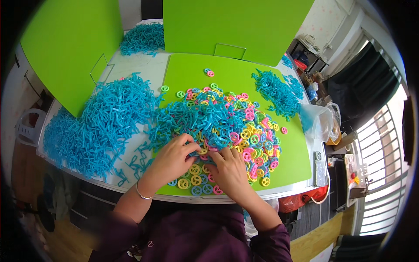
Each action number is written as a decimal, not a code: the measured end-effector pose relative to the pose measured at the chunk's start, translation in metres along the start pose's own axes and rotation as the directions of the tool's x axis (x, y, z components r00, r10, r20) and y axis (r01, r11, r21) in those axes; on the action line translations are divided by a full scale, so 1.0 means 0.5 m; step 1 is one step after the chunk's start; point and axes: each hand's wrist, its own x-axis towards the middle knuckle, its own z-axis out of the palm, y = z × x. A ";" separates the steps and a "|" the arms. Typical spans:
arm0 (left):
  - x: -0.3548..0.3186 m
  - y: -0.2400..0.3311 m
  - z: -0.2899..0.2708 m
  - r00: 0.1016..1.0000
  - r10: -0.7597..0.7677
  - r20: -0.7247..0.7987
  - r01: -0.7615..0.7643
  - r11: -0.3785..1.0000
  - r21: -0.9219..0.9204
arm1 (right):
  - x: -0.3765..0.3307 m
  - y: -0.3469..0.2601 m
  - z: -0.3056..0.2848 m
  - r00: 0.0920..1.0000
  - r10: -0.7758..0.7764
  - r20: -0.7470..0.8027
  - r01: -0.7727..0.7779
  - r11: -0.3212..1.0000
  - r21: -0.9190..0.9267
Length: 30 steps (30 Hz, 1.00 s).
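Observation:
My left hand (173, 158) and my right hand (229, 169) meet at the front of a mixed heap on the green board (288, 170). The left fingers are pinched together beside a yellow spoked wheel (202, 151); what they grip is hidden. Bent over the heap's front edge, the right fingers are closed too, and what is in them does not show. Small plastic spoked wheels (257, 150) in pink, yellow, green and blue make up much of the heap. Blue plastic clip-like pieces (205, 115) lie on top. Several more wheels (196, 180) lie between my wrists.
A large pile of blue pieces (109, 118) covers the table's left side. Smaller blue piles lie at the back (144, 38) and right (277, 91). Two upright green boards (235, 26) (72, 48) stand behind and left. A clear plastic container (316, 122) is at the right edge.

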 end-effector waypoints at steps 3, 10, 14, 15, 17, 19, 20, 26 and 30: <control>0.003 0.005 0.004 0.997 -0.076 -0.007 0.076 0.995 -0.070 | -0.002 0.010 -0.006 1.000 -0.006 -0.018 0.008 0.991 0.133; 0.014 0.007 0.000 0.964 0.052 -0.261 -0.043 0.998 0.039 | -0.006 0.032 -0.028 0.975 0.177 -0.133 -0.113 0.914 0.390; 0.017 0.005 0.008 0.962 0.025 -0.274 -0.021 1.000 0.019 | -0.017 0.023 -0.036 0.952 0.261 -0.158 -0.166 0.877 0.450; 0.019 0.004 0.014 0.963 0.006 -0.271 -0.013 1.000 -0.023 | -0.021 0.020 -0.034 0.938 0.329 -0.106 -0.231 0.826 0.514; 0.020 0.005 0.021 0.963 -0.012 -0.268 -0.005 0.998 -0.064 | -0.027 0.016 -0.026 0.932 0.342 -0.116 -0.235 0.819 0.524; 0.020 0.009 0.022 0.951 0.056 -0.304 -0.067 0.997 -0.025 | -0.033 0.013 -0.020 0.926 0.355 -0.125 -0.239 0.811 0.534; 0.018 0.013 0.012 0.951 0.056 -0.304 -0.067 0.997 -0.024 | -0.035 0.012 -0.019 0.933 0.337 -0.122 -0.224 0.814 0.535; -0.005 0.002 -0.001 0.996 0.082 -0.043 -0.072 0.975 0.211 | -0.036 -0.002 -0.026 0.958 0.281 -0.057 -0.213 0.830 0.515; 0.002 0.009 0.001 0.994 0.084 -0.072 -0.072 0.985 0.156 | -0.037 -0.001 -0.023 0.955 0.296 -0.033 -0.233 0.812 0.535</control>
